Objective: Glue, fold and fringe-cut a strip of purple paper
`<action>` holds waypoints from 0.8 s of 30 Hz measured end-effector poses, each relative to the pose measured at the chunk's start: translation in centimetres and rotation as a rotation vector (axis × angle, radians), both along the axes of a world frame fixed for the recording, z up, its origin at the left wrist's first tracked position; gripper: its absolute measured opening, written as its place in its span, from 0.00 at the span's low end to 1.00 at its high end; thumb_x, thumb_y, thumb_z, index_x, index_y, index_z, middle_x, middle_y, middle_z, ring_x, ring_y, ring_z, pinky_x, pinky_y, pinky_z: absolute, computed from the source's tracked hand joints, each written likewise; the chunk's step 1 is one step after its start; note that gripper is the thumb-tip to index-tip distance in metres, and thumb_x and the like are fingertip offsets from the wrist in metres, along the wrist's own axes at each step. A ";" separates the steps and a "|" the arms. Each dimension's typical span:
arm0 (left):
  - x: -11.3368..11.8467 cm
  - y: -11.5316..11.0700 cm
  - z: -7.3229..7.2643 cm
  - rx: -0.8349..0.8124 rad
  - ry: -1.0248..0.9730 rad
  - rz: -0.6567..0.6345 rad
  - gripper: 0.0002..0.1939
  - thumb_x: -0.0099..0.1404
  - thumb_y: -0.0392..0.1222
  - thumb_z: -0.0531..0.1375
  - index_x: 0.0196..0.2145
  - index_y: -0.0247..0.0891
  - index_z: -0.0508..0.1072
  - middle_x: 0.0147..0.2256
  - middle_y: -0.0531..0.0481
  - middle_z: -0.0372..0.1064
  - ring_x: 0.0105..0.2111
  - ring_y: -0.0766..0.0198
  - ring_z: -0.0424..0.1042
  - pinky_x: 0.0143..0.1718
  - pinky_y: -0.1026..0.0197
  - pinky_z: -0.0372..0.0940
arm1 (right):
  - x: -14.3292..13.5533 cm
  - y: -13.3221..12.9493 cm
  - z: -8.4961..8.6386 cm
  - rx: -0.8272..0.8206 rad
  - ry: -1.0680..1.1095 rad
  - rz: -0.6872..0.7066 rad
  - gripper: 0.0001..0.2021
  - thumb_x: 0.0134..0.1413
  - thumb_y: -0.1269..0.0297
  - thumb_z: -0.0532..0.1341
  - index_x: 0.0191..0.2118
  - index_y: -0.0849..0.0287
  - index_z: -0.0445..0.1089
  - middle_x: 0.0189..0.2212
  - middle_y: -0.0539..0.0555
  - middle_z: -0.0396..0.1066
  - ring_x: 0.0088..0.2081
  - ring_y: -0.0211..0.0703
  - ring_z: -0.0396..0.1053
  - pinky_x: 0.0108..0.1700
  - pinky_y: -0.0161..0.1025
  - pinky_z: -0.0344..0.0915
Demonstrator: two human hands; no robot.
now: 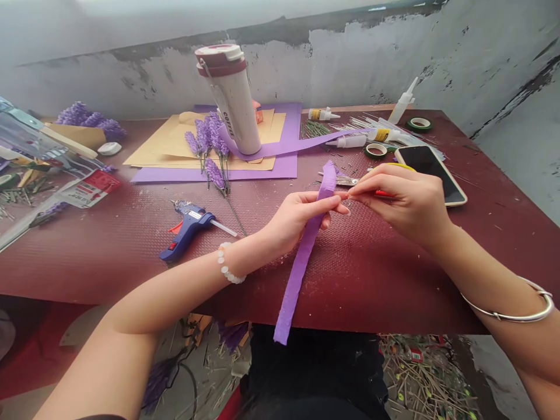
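My left hand (301, 219) pinches a purple crepe paper strip (300, 262) between thumb and fingers. The strip's upper end folds over above the hand, and its long end hangs past the table edge. Close by on the right, my right hand (400, 201) has thumb and fingertips pressed together at the left fingertips; whatever lies between them is too small to make out. Scissors (345, 181) with red and yellow handles lie behind the hands, their handles partly covered by the right one. Left of the hands rests a blue hot glue gun (188, 227) with a glue stick in it.
A coffee tumbler (231, 96) stands on yellow and purple paper sheets, beside purple lavender-like flowers (207, 140). A phone (433, 175), green tape rolls (375, 151), glue bottles (402, 102) and thin stems (319, 129) lie at the back right. Plastic bags (39, 140) cover the left side.
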State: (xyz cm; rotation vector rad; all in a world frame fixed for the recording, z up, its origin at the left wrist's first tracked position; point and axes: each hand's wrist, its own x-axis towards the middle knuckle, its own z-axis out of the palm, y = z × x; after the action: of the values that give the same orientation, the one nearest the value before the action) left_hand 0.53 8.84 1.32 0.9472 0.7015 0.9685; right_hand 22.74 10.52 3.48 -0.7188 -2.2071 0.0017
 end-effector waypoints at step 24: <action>-0.1 -0.1 0.0 -0.015 0.011 -0.005 0.19 0.52 0.51 0.83 0.34 0.36 0.87 0.34 0.51 0.84 0.24 0.75 0.64 0.29 0.65 0.61 | -0.1 0.1 -0.3 0.156 -0.082 -0.006 0.08 0.72 0.73 0.66 0.44 0.53 0.83 0.36 0.53 0.87 0.34 0.44 0.84 0.36 0.39 0.78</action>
State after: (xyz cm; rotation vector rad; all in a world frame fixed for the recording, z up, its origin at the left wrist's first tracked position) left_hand 0.42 8.75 1.34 0.9411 0.7146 0.9531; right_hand 22.69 10.60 3.21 -0.6487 -2.2538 -0.2046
